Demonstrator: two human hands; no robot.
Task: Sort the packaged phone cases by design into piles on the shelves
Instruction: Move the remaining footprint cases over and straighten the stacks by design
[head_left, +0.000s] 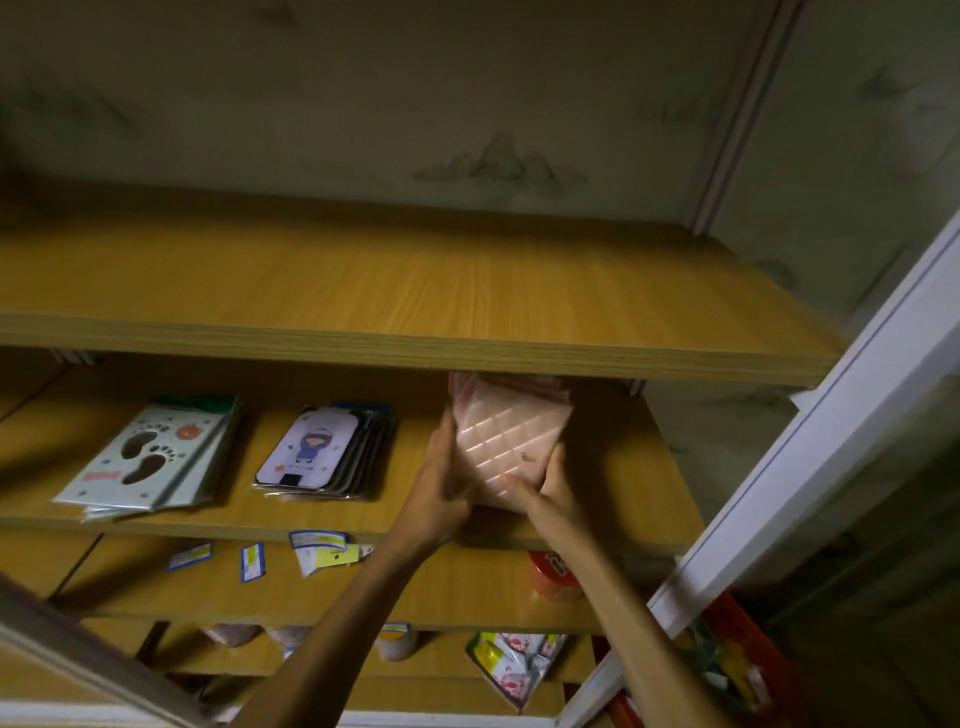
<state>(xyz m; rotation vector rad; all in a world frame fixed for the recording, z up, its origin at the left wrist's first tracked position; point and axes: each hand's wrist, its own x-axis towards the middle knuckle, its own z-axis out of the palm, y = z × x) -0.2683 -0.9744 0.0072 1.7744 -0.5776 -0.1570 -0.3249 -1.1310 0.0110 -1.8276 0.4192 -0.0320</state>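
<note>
The step in hand looked like squaring up the pink quilted cases (506, 436) into their own pile on the middle shelf (623, 467). The stack lay between both hands: the left hand (441, 478) pressed flat against its left edge, fingers fairly straight, while the right hand (545, 486) cupped its near right corner, thumb on top. To the pile's left stood the cartoon-girl stack (317, 449), and further left the footprint stack (150, 457). Next, probably, the hands needed to let go without skewing the pile.
</note>
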